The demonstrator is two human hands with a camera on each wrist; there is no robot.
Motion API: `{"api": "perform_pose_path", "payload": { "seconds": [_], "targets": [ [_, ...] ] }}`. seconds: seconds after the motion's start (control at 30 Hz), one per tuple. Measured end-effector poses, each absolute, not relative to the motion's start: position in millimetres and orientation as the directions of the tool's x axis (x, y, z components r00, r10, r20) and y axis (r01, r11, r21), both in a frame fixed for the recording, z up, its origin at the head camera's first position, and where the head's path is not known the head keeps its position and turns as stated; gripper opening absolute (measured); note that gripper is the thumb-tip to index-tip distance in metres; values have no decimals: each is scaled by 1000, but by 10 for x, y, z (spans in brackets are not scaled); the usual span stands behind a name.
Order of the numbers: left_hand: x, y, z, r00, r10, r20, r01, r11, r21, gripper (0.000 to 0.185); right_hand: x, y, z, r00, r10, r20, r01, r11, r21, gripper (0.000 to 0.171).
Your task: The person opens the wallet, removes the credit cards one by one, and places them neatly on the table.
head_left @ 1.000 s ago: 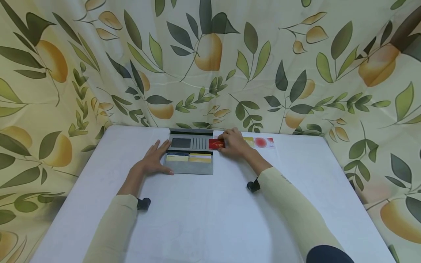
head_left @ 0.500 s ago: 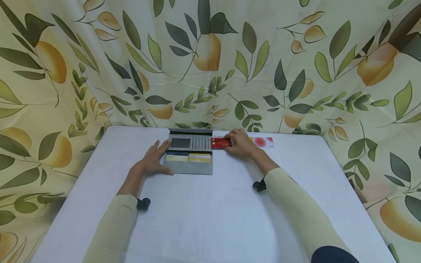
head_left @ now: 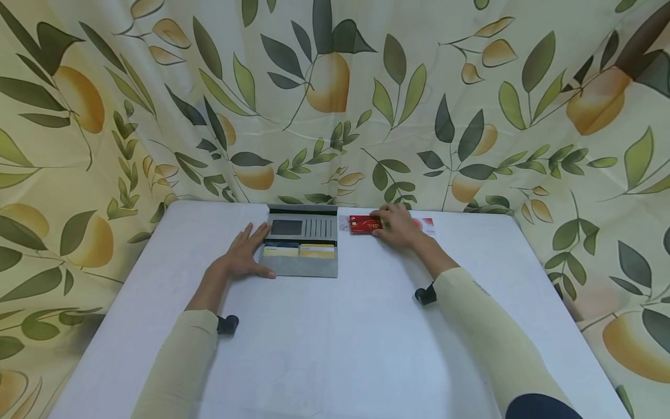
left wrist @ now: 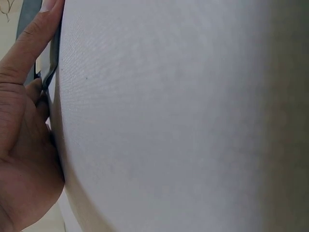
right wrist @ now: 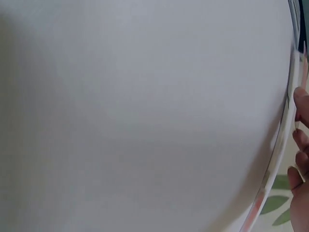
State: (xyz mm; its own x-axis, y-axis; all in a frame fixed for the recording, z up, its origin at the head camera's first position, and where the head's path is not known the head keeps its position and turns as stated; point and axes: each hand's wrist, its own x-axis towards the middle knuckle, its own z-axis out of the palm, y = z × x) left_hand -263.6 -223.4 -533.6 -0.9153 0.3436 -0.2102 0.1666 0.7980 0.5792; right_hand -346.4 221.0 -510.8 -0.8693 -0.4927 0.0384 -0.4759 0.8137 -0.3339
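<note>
Left hand: we see the left hand lying flat on the white table, fingers straight and spread, holding nothing; the fingertips touch the left edge of the open grey wallet.
Left wrist view: one straight finger runs along a dark grey edge, with the palm low against the tabletop; the rest of that picture is bare white cloth.
Right hand: the right hand sits over the right end of the red VIP card, fingers bent down onto it; we cannot tell whether they pinch it or only press on it.
Red VIP card: it lies flat near the table's far edge, just right of the wallet and apart from it, its left end showing free of the hand.
Wallet: it lies open, with a dark window and empty slots in the far half and two yellow cards tucked side by side in the near half.
Other card: a pale card with a red round mark peeks out beyond the right hand, close to the far edge.
Open room: the near half of the table and the right side are bare white cloth.
Surround: a leaf-and-fruit curtain closes the far edge and both sides.
</note>
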Motion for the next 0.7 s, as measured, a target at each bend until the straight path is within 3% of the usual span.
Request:
{"api": "perform_pose_path", "payload": {
  "seconds": [0.7],
  "targets": [
    [-2643,-2236,-5335,-913,345,-216,164,797,581,134,-3406,2787,-5075,-930,-367,34,-356,872,-336,54]
  ]
}}
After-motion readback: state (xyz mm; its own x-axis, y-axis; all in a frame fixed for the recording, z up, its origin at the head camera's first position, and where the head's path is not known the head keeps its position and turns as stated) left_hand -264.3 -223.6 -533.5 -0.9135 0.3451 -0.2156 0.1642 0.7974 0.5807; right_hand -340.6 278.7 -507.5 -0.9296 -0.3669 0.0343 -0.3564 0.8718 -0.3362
